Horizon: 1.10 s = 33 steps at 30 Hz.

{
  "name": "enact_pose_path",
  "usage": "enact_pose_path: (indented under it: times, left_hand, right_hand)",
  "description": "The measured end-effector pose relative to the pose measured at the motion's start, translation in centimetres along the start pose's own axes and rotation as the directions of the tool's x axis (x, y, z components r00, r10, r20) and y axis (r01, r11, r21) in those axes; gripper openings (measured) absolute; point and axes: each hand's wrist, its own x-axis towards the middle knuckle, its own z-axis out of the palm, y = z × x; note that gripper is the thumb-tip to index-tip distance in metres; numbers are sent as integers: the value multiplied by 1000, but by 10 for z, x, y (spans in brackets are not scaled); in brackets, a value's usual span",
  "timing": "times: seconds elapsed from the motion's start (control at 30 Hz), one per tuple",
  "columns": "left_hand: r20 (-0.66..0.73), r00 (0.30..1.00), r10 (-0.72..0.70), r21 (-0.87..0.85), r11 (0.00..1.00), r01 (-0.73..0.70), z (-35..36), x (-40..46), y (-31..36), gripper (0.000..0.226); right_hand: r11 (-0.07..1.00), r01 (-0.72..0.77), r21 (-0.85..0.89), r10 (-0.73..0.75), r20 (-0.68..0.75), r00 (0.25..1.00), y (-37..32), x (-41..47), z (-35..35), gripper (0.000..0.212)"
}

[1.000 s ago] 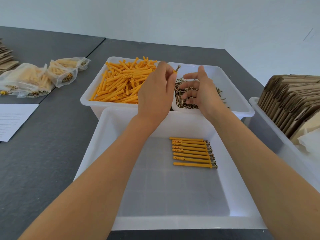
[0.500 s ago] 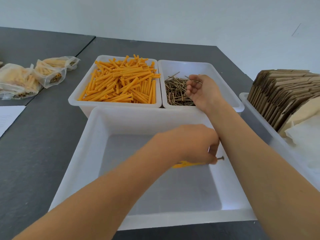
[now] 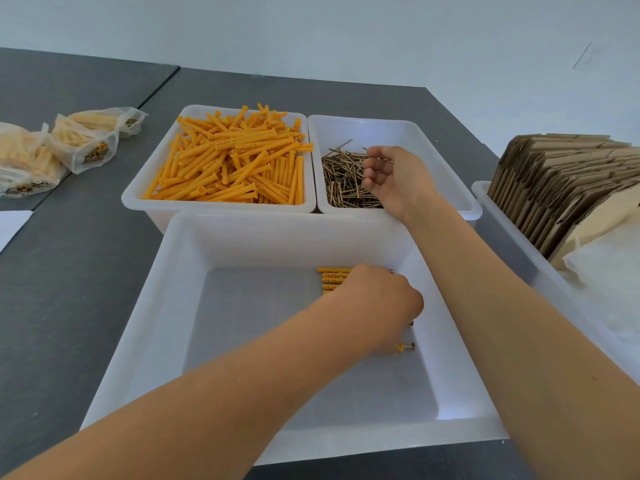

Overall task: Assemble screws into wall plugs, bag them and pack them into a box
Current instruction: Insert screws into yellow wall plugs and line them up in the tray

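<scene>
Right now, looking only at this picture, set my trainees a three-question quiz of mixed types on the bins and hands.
1. True or false: the right hand is over the screw bin.
2. Which bin holds the left hand? A plug bin; B front bin; C cardboard bin.
3. Fill in: the bags lie to the ___ of the plug bin.

Key: 1 true; 2 B; 3 left.

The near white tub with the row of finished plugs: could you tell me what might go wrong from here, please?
1. The left hand covers the row of finished plugs in the near tub while setting one down, so it may knock the row crooked.
2. The right hand holds loose screws over the screw tub; some could slip and fall outside it.
</scene>
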Motion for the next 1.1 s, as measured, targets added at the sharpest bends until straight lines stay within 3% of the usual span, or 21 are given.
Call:
enact_pose_path:
  times: [0.1,0.4,1.1]
  left_hand:
    - [32,999,-40,22,999,39,1,-1,-1,24]
    - [-19,998,-53,-16,998,52,3,5,-7,45]
    - [-67,995,-78,6,997,78,7,11,-7,47]
  right_hand:
    - [1000,8,-16,-8,9,1000,0,1,0,22]
    - [999,18,-41,-18,3,1000,2,2,1,24]
    - [990,34,-136,-33,13,999,2,2,2,25]
